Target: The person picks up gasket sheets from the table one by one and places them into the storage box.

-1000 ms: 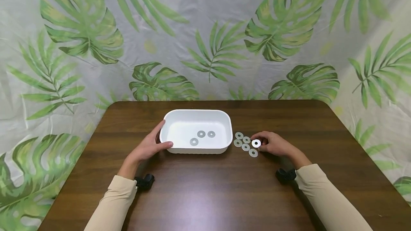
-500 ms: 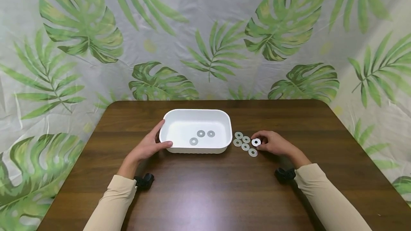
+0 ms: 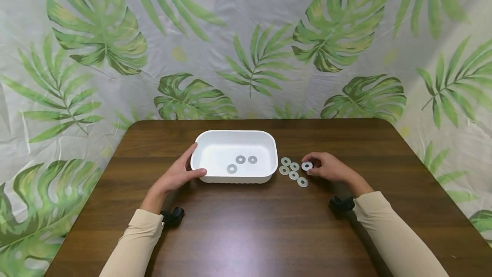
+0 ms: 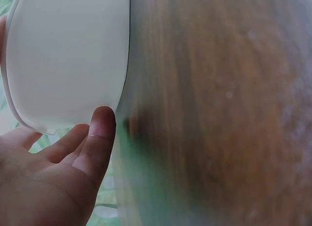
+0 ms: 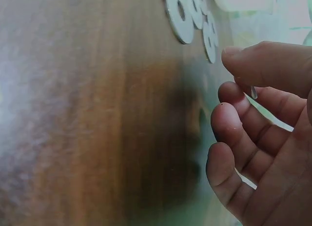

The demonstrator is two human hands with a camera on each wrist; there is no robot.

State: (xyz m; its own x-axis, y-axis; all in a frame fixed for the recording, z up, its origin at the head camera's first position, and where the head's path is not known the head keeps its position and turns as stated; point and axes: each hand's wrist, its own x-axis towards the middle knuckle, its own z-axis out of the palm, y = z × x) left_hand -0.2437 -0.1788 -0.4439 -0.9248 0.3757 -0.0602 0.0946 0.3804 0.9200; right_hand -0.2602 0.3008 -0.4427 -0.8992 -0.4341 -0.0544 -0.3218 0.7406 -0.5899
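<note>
In the head view my left hand (image 3: 174, 174) holds the left end of a white plastic tub (image 3: 234, 180). Its thumb lies at the front corner and its fingers reach along the far side, as the left wrist view also shows in part. Several flat metal washers lie in the tub, one of them a grey washer (image 3: 237, 160) near the middle. To the right of the tub, my right hand (image 3: 332, 169) pinches a washer (image 3: 303, 166) between thumb and finger. Only a thin edge of that washer (image 5: 254, 92) shows in the right wrist view.
Several loose washers (image 3: 282, 161) lie in a cluster on the wooden table (image 3: 246, 230), between the tub and my right hand. Behind the table's far edge hangs a leaf-patterned cloth (image 3: 246, 54). Each wrist wears a black device (image 3: 174, 217).
My right hand has risen slightly with the pinched washer, which now tilts and stands a little farther from the cluster. My left hand and the tub have stayed in place.
</note>
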